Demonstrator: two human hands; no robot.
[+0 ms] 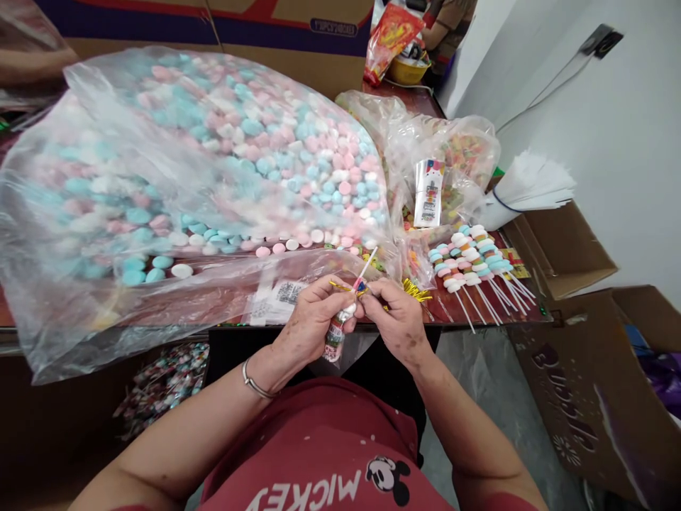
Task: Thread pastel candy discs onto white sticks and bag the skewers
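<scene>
At the table's front edge, my left hand [318,318] is closed around a wrapped candy skewer [334,339], whose white stick [368,261] points up and to the right. My right hand [392,316] pinches a gold twist tie [362,289] at the neck of the wrapper, close beside the left fingers. More gold ties [416,291] lie just right of the hands. Unwrapped marshmallow skewers [473,259] are piled farther right. Printed wrappers [428,193] rest on a bag behind them.
A large clear bag of pink, blue and white marshmallows [255,149] covers the table's left and middle. Open cardboard boxes [564,248] stand at the right. Wrapped candies [164,387] lie below the table. Another person's arm [32,65] shows at the upper left.
</scene>
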